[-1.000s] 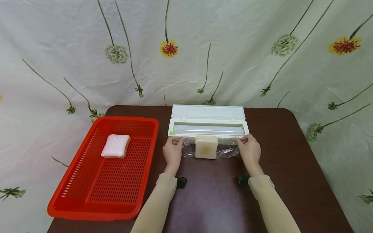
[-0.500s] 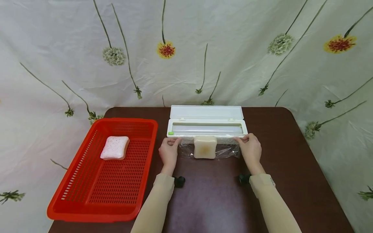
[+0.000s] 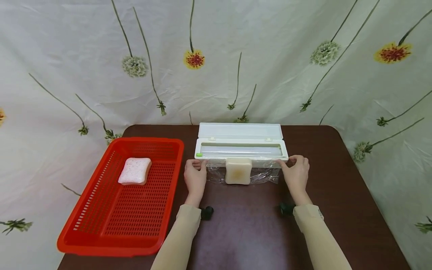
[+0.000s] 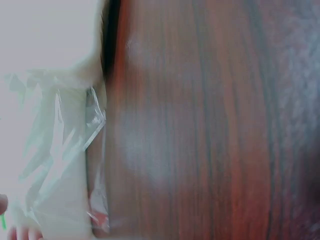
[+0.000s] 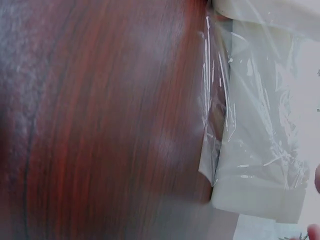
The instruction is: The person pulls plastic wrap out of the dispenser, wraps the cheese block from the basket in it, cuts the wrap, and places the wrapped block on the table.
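Note:
A white cling film dispenser (image 3: 241, 149) lies on the table with its lid tipped back and a roll and green slider showing. Clear cling film (image 3: 263, 174) hangs over its front side and onto the tabletop. On the film stands a cream, bread-slice-shaped block (image 3: 238, 171) with a brown patch, against the dispenser's front. My left hand (image 3: 195, 180) is beside the dispenser's left front corner, thumb and fingers apart in the left wrist view. At the right corner, my right hand (image 3: 296, 174) has its thumb near the film's edge and its fingers spread away from it.
On the left is a red perforated basket (image 3: 162, 210), holding a white, pink-speckled bread-slice-shaped block (image 3: 135, 171). Behind the dark wood table (image 3: 243, 232) hangs a flower-patterned cloth (image 3: 280, 67).
My right hand has shifted to the right and its thumb and fingers have parted. My left hand has moved a little left. The cream block and dispenser keep their places.

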`<state>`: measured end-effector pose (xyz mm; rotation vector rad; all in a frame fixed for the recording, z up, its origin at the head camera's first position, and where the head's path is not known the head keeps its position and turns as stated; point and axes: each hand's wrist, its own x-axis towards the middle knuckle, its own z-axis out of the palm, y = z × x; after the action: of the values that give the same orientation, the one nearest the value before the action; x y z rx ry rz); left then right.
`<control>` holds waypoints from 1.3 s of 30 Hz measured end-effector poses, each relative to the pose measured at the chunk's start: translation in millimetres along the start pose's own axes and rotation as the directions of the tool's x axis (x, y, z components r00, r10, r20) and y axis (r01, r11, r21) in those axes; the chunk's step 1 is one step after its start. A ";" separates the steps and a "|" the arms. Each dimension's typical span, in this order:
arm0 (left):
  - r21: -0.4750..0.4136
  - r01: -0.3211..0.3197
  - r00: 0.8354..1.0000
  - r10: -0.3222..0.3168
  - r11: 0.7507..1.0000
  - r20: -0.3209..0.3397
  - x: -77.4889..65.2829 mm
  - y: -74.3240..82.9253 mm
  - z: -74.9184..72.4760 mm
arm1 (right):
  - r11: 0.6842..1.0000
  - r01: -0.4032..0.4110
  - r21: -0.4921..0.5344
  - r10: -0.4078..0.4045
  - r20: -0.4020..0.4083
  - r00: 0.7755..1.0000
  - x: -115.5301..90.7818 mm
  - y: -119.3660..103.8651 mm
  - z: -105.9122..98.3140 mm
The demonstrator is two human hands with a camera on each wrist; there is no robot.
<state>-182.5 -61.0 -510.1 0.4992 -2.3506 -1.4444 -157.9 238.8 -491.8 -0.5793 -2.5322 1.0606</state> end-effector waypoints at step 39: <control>-0.091 0.139 0.947 -0.106 0.986 0.304 39.1 -12.1 11.3 | 0.979 -0.148 0.139 0.111 0.241 0.964 16.4 -3.4 9.0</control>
<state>-220.7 -75.3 -521.9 0.4301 -2.4840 -1.8095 -176.9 239.3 -492.9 -0.6167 -2.6033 1.4363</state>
